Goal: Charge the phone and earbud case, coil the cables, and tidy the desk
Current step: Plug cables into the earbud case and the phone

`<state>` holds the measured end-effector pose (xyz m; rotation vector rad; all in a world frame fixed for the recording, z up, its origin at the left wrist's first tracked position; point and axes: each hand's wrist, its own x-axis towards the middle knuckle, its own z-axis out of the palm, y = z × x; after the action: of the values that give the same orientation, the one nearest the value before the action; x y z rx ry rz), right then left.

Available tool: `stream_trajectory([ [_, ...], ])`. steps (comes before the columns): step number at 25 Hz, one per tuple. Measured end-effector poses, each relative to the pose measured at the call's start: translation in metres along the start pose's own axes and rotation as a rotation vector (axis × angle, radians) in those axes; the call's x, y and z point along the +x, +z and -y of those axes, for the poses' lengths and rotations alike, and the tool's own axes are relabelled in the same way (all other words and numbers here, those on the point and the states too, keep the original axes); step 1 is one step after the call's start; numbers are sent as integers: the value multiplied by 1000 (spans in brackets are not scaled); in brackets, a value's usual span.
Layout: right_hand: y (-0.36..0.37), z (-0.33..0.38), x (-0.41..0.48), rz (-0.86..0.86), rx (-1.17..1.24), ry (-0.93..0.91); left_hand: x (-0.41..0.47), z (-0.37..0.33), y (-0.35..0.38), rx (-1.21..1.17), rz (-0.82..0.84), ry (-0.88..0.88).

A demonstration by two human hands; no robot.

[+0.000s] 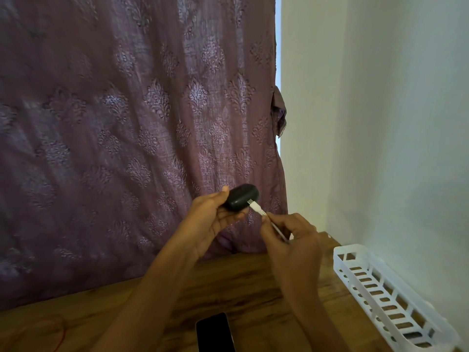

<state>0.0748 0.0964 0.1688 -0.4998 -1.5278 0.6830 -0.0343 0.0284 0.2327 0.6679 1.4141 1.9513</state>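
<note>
left hand (pixel 206 219): grips black earbud case (pixel 241 197), raised above desk (pixel 241 288)
right hand (pixel 291 240): pinches white cable (pixel 275 227) just behind plug (pixel 256 206), plug at case port
phone (pixel 215 332): flat on desk, below both hands
white basket (pixel 375 283): right of right hand

The left hand (pixel 210 217) and the right hand (pixel 291 240) are seen bare. Both forearms (pixel 142 301) are shown uncovered down to the lower edge. A nail is made out on the left thumb (pixel 224 189).
</note>
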Motion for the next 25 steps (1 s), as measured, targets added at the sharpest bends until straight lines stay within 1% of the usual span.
stream_trajectory([
  [3, 0, 1, 1, 30, -9, 21, 0, -2, 0, 53, 7, 38],
  [8, 2, 0, 3, 38, -46, -26, 4, -2, -2, 118, -2, 63],
  [13, 4, -5, 5, 51, -83, -73, 8, -1, -5, 90, -1, 28],
  [16, 6, -7, 3, 43, -84, -90, 10, 0, -6, 112, -2, 16],
  [21, 9, -13, -1, 122, -42, -23, 13, 3, -6, 162, -2, 42],
  [25, 14, -16, -6, 123, -37, -26, 16, 7, -6, 184, -24, 65],
])
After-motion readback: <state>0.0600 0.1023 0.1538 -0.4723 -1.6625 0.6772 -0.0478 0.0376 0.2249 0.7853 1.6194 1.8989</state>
